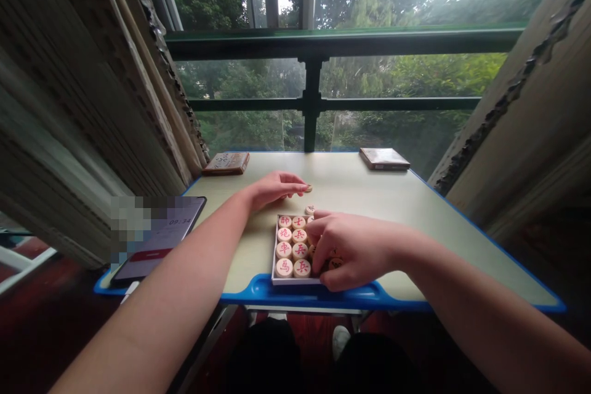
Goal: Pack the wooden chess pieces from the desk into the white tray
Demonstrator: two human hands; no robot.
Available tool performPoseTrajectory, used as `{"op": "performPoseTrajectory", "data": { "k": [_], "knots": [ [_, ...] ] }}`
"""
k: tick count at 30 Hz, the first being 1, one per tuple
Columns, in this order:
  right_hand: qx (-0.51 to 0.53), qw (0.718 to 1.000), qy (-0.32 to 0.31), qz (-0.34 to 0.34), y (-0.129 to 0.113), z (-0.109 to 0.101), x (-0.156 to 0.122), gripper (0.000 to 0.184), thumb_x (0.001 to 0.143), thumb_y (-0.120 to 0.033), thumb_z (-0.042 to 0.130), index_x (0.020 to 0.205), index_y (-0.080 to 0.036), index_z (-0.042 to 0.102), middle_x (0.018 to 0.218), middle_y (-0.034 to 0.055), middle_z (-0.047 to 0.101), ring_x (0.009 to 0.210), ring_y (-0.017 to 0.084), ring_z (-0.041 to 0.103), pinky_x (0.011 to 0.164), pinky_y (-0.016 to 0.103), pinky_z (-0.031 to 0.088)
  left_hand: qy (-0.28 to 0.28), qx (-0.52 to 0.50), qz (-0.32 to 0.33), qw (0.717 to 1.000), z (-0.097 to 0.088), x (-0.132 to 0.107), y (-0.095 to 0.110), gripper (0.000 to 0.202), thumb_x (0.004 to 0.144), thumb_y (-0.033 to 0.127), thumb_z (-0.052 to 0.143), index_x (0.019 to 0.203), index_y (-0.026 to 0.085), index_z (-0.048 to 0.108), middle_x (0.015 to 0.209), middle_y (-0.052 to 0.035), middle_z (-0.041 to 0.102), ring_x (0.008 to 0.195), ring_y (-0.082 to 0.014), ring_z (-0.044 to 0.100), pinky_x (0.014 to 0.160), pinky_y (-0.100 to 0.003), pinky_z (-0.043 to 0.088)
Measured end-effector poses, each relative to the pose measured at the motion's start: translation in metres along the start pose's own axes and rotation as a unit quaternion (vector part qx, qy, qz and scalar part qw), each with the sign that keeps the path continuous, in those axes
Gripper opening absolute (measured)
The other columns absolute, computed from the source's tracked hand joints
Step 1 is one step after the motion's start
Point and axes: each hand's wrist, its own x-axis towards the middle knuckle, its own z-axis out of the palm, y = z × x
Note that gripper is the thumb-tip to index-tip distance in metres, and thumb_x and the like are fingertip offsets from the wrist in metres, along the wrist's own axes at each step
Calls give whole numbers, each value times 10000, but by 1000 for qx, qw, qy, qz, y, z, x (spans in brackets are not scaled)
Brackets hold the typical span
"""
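Observation:
A small white box (pixel 276 258) near the table's front edge holds several round wooden chess pieces (pixel 292 251) with red characters. My right hand (pixel 351 247) lies over the right part of the box, fingers curled down onto pieces there; what they pinch is hidden. My left hand (pixel 272 189) reaches further back, its fingertips touching a loose wooden piece (pixel 309 188) on the tabletop. Another loose piece (pixel 309 210) lies just behind the box.
The beige table (pixel 415 209) has a blue rim (pixel 295 292). A phone (pixel 159 237) lies at its left edge. A brown box lid (pixel 227 163) sits back left, a flat dark box (pixel 384 158) back right. Window rails stand behind.

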Motion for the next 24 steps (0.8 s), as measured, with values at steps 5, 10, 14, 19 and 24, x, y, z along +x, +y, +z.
{"op": "performPoseTrajectory", "data": {
  "k": [5,10,14,19,24],
  "knots": [
    [5,1000,10,-10,1,1,0,95,668,-191,635,705,-207,722,642,-5,556,677,127,465,937,328,297,0,6,1,1000,0,-1,0,372,630,412,679,879,136,677,746,-51,642,574,-94,427,537,-248,300],
    [45,998,36,9,3,-2,-2,115,679,-143,609,666,-185,715,636,1,538,694,127,474,878,296,347,20,40,13,999,2,1,-4,353,664,388,651,896,122,669,798,-69,653,651,-124,501,593,-261,364],
    [48,983,143,101,14,-7,-2,148,721,-150,563,722,-148,711,722,35,557,745,140,496,745,262,394,57,165,71,982,6,9,-11,390,724,404,581,991,131,661,943,-95,634,774,-173,550,709,-302,419],
    [56,966,164,190,31,-15,-8,149,699,-169,577,763,-155,711,734,26,567,711,135,508,653,243,391,30,237,132,962,10,17,-19,370,777,428,499,978,175,679,1145,-99,583,1048,-223,518,941,-325,352],
    [140,983,42,109,29,-16,-12,184,720,-270,616,823,-163,724,722,4,538,688,115,514,653,226,398,71,249,86,962,8,14,-21,351,729,424,538,902,152,678,990,-97,643,864,-211,556,811,-328,423]
  ]
}}
